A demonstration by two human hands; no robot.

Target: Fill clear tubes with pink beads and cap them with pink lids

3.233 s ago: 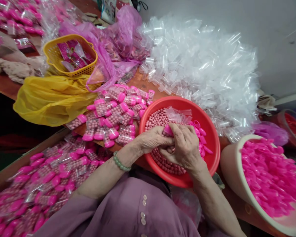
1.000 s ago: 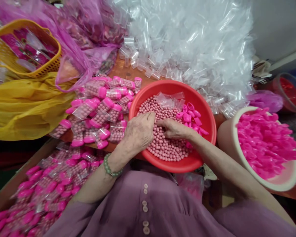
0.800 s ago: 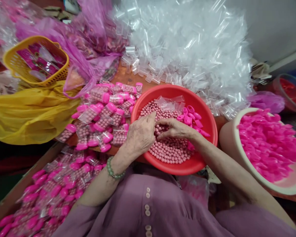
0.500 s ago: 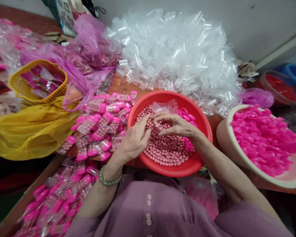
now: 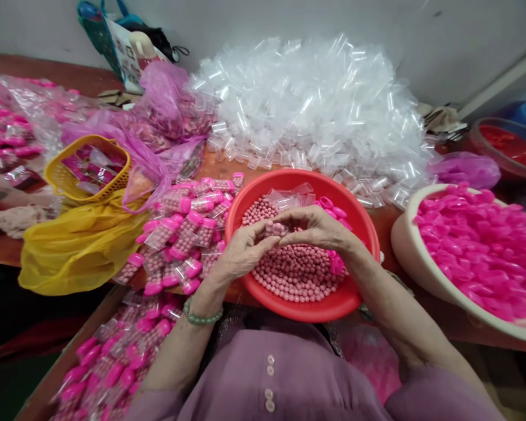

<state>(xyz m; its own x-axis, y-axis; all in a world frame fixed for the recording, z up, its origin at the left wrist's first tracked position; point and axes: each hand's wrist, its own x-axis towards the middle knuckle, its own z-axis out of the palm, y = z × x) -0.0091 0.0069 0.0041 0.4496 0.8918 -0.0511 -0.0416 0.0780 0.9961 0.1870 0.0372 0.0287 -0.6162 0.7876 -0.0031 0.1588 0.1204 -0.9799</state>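
Over a red basin [image 5: 368, 257], my two hands meet around a small clear plastic tube [image 5: 277, 229] with pink beads inside. My left hand [image 5: 243, 248] pinches its left end between thumb and fingers. The other end is held by the curled fingers of my right hand [image 5: 318, 229], which partly hide the tube. Loose pink beads [image 5: 298, 275] fill much of the basin below. Several empty clear tubes [image 5: 289, 197] lie at the basin's back, and bright pink caps [image 5: 339, 213] lie along its right side.
A large heap of clear tubes [image 5: 307, 105] stands behind the basin. Filled, pink-capped tubes [image 5: 186, 231] are piled to its left, more [image 5: 109, 362] below. A cream tub [image 5: 405, 234] of pink caps [image 5: 482, 251] stands right. A yellow basket [image 5: 85, 196] and yellow bag [image 5: 79, 251] are left.
My hands have come together: my left fingers, apart from the tube before, now close on its left end. The view has shifted slightly, so the surroundings appear lower.
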